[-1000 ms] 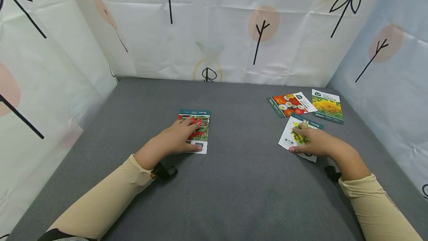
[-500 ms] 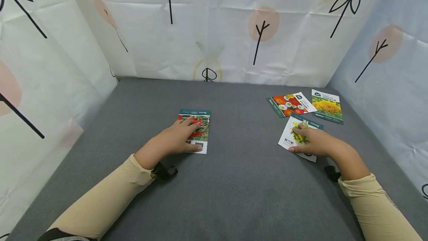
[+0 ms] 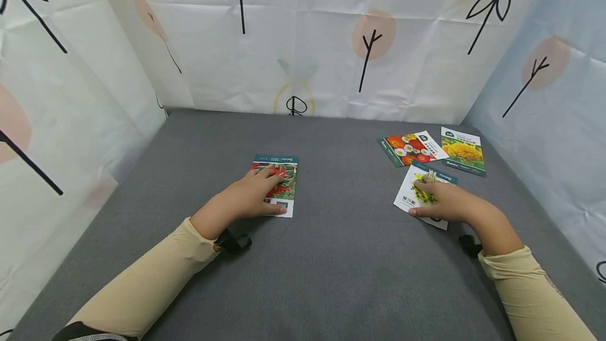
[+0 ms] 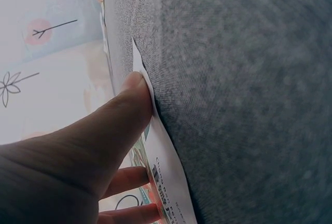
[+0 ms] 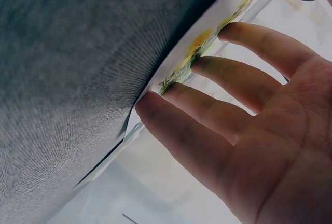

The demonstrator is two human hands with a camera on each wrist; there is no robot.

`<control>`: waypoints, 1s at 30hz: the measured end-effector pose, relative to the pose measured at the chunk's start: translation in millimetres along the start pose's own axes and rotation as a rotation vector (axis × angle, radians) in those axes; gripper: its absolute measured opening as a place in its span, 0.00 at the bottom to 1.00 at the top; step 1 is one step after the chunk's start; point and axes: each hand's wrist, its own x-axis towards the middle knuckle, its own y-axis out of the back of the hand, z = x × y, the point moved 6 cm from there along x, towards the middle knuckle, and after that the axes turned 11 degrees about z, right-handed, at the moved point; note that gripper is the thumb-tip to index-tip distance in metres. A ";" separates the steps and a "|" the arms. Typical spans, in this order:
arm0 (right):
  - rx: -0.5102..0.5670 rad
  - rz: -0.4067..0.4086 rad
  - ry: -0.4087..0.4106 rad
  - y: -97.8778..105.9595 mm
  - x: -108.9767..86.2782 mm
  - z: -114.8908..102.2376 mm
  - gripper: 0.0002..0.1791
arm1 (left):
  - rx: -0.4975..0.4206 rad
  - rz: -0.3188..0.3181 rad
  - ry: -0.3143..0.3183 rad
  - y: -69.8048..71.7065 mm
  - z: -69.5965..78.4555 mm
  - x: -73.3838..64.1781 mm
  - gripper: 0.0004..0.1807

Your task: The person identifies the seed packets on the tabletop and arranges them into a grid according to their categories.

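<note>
My left hand (image 3: 247, 197) rests on a seed packet (image 3: 289, 186) with a picture of red peppers, lying flat on the grey cloth left of centre. In the left wrist view, the thumb (image 4: 136, 92) presses on the packet's white edge and the other fingertips touch its printed face. To the right, my right hand (image 3: 447, 201) touches a white seed packet (image 3: 404, 193) with a yellow-flowered plant and a dark green band, lying at a slant. Extended fingers (image 5: 202, 110) reach down onto its face in the right wrist view; the hand covers part of the packet.
Behind the right hand lie a packet with red, orange and white flowers (image 3: 412, 147) and a packet with yellow blooms (image 3: 463, 150), side by side. A grey cloth (image 3: 331, 278) covers the table. Patterned white curtains (image 3: 322, 62) enclose the back and sides.
</note>
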 end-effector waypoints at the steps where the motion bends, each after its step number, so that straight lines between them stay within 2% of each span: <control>1: 0.002 -0.001 0.001 0.0 -0.1 -0.6 0.52 | 0.000 -0.001 0.000 0.0 0.0 0.2 0.46; 30: -0.010 0.006 0.012 -0.4 0.2 -4.8 0.51 | -0.007 0.009 -0.010 -0.1 -0.7 -0.7 0.46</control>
